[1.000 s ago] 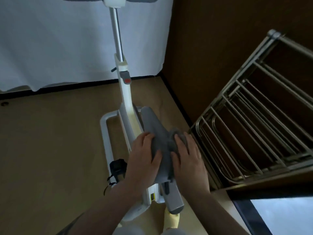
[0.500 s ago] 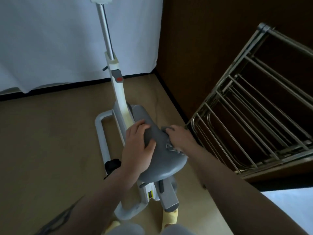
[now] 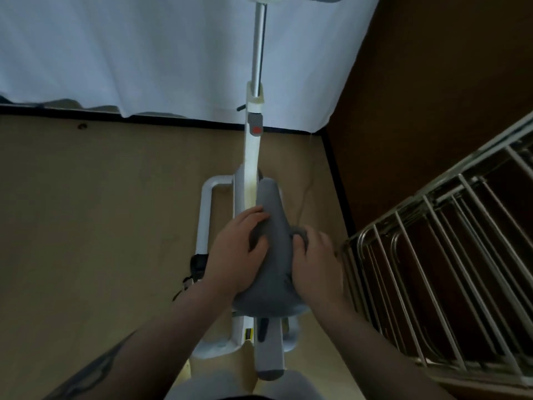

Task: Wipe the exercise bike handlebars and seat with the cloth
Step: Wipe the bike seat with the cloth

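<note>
The left hand (image 3: pixel 240 249) is gripping the grey seat (image 3: pixel 272 255) while the right hand (image 3: pixel 315 268), on the seat's other side, is pressing a bunched grey cloth (image 3: pixel 300 232) against it; no writing is legible.

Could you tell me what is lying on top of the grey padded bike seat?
Both hands rest on the grey padded bike seat: the left hand grips its left side, and the right hand presses a bunched grey cloth, mostly hidden beneath it.

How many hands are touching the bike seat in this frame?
2. The left hand grips the seat on its left side; the right hand presses a grey cloth against its right side.
</note>
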